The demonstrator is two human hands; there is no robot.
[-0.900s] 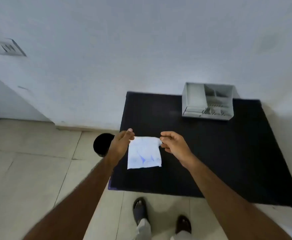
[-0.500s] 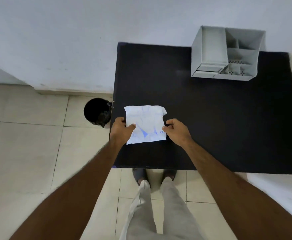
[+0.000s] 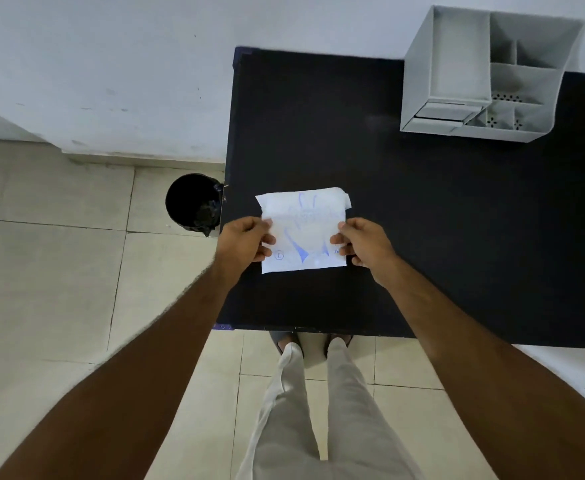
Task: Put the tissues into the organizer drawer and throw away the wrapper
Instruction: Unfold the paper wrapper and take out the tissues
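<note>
A white tissue pack (image 3: 304, 230) in a wrapper with blue print is held flat over the front left part of the black table (image 3: 422, 220). My left hand (image 3: 246, 242) pinches its left edge and my right hand (image 3: 364, 245) pinches its right edge. A grey organizer (image 3: 485, 77) with several compartments stands at the table's far right, against the wall; a small drawer front (image 3: 440, 112) shows at its lower left. A black bin (image 3: 194, 200) stands on the floor just left of the table.
A white wall runs behind the table. Beige floor tiles lie to the left and in front. My legs in light trousers (image 3: 315, 410) stand at the table's front edge. A white surface (image 3: 578, 368) adjoins the table at the right front.
The view has tilted down and moved closer to the table. Both hands brought the pack from hanging by its top corners to lying flat, now gripped at its sides.
</note>
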